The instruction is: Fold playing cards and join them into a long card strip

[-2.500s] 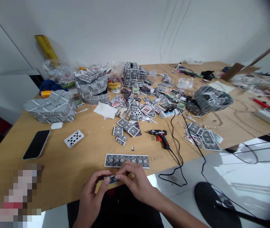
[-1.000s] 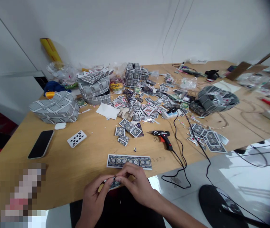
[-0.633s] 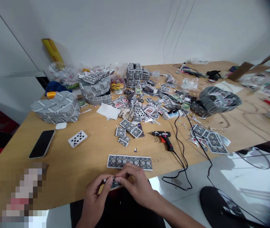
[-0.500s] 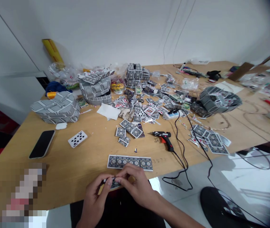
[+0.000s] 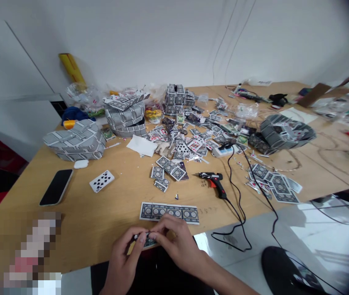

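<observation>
Close to the table's front edge, my left hand (image 5: 125, 254) and my right hand (image 5: 179, 241) pinch a small dark patterned card piece (image 5: 150, 241) between thumbs and fingers. My fingers cover most of it. Just beyond them lies a strip of several cards (image 5: 189, 214), backs up, its lower edge partly behind my right hand. A few loose folded cards (image 5: 157, 172) rest farther back. The glue gun (image 5: 215, 180) lies on its side to the right, its cable running down over the edge.
Woven card baskets (image 5: 76, 141) stand at the back left, another basket (image 5: 287, 131) at the right. A heap of cards (image 5: 189, 143) and a power strip (image 5: 222, 150) fill the middle. A phone (image 5: 56, 187) and a ten of spades (image 5: 102, 181) lie left.
The view has shifted slightly, so the table's contents appear a little lower and farther right. Both hands keep nearly the same pinch on the card piece.
</observation>
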The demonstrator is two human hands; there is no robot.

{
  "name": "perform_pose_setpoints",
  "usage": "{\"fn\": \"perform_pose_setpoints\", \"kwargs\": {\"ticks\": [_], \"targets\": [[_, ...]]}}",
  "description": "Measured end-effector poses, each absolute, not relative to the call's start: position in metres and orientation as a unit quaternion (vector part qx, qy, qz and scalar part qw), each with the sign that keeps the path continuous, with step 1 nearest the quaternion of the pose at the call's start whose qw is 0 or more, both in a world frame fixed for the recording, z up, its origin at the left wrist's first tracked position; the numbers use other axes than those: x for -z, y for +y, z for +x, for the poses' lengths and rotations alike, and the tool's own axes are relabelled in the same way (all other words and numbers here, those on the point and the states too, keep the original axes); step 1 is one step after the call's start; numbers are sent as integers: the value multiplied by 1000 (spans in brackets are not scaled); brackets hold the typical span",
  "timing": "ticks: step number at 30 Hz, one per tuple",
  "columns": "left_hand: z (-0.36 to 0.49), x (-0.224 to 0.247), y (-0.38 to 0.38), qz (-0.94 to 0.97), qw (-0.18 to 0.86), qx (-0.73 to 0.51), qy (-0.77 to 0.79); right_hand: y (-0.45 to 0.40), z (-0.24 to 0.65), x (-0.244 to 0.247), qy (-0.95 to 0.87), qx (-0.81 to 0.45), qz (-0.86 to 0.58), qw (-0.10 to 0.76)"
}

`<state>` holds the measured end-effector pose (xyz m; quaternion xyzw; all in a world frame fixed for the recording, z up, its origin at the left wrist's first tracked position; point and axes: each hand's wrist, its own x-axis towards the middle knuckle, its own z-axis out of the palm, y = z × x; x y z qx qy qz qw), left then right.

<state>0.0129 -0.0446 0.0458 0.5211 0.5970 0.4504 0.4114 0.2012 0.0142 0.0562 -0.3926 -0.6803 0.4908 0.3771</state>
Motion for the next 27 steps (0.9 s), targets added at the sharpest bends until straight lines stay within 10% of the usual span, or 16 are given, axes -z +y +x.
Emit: {"fn": "perform_pose_setpoints", "kwargs": {"ticks": [27], "targets": [[21, -50, -44, 478, 435, -460, 609, 14, 197, -49, -684, -488, -399, 367]]}}
